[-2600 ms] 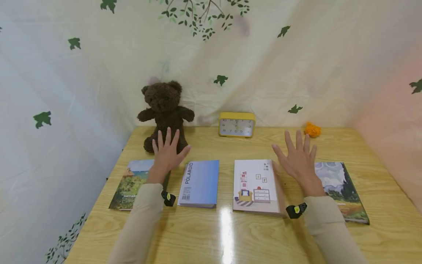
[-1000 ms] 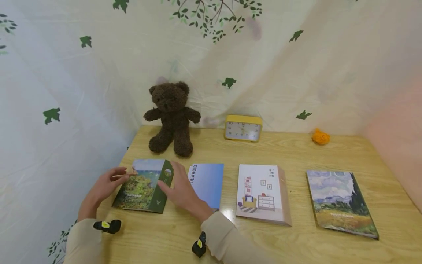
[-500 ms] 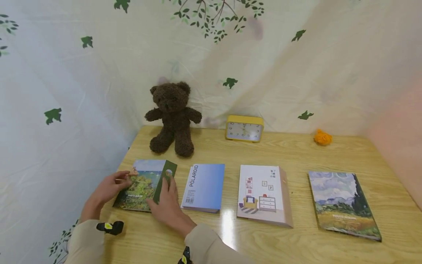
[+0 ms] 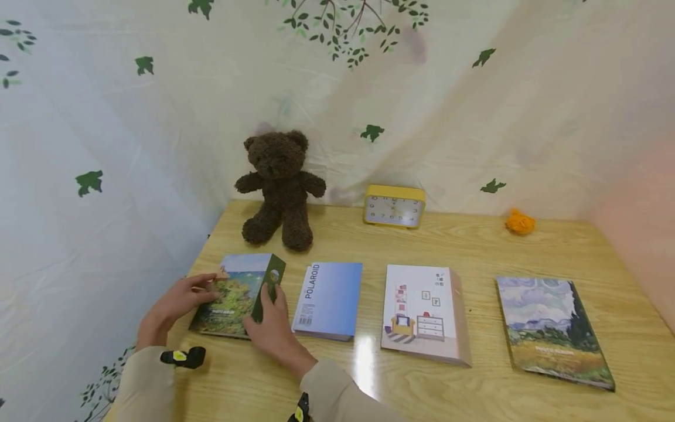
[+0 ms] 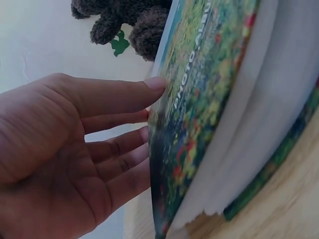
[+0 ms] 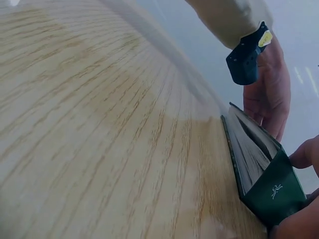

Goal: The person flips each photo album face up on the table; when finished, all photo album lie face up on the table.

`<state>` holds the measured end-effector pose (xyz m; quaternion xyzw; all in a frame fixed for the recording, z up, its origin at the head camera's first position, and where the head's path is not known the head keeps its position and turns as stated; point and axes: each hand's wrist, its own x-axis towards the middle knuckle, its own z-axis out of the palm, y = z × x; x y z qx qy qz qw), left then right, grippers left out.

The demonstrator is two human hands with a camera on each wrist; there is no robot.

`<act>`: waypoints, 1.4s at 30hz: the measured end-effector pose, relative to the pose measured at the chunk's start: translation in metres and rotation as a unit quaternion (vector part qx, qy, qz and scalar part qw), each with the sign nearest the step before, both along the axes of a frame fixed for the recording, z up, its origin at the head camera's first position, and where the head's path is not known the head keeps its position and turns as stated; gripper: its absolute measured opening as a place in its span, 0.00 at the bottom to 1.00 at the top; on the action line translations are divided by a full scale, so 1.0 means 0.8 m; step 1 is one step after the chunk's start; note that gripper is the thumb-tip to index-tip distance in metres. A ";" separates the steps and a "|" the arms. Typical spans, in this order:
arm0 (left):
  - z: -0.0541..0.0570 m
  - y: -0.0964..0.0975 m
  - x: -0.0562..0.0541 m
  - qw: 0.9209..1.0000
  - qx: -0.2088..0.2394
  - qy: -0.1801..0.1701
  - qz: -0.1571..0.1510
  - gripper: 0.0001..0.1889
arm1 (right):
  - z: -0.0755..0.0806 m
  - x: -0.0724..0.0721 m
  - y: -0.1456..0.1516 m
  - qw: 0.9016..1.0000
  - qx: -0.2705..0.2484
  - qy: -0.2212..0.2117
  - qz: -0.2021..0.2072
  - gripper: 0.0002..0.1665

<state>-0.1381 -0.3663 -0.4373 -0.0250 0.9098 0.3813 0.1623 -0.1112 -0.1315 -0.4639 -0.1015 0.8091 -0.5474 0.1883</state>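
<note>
A photo album (image 4: pixel 237 296) with a painted garden-and-sea cover and a dark green spine (image 6: pixel 276 191) lies at the left of the table. My left hand (image 4: pixel 176 300) holds its left edge, the thumb (image 5: pixel 155 84) on the front cover and the other fingers at the cover's edge. On the spine side, my right hand (image 4: pixel 273 331) grips the album, thumb on the cover and fingers along the green spine. Pale page edges show between the covers in both wrist views.
Right of the album lie a blue POLAROID album (image 4: pixel 332 299), a white album with a furniture drawing (image 4: pixel 416 305) and another painted photo album (image 4: pixel 554 328). Behind sit a brown teddy bear (image 4: pixel 279 181), a yellow clock (image 4: pixel 394 206) and a small orange object (image 4: pixel 520 223).
Both hands have come from spread above the table to the left photo album. The right hand has moved down its spine and now grips it; the album has shifted slightly right.
</note>
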 end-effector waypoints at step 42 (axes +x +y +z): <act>0.027 0.061 0.005 0.977 0.208 -0.013 -0.051 0.33 | 0.052 -0.018 0.002 0.989 -0.122 0.057 -0.068 0.38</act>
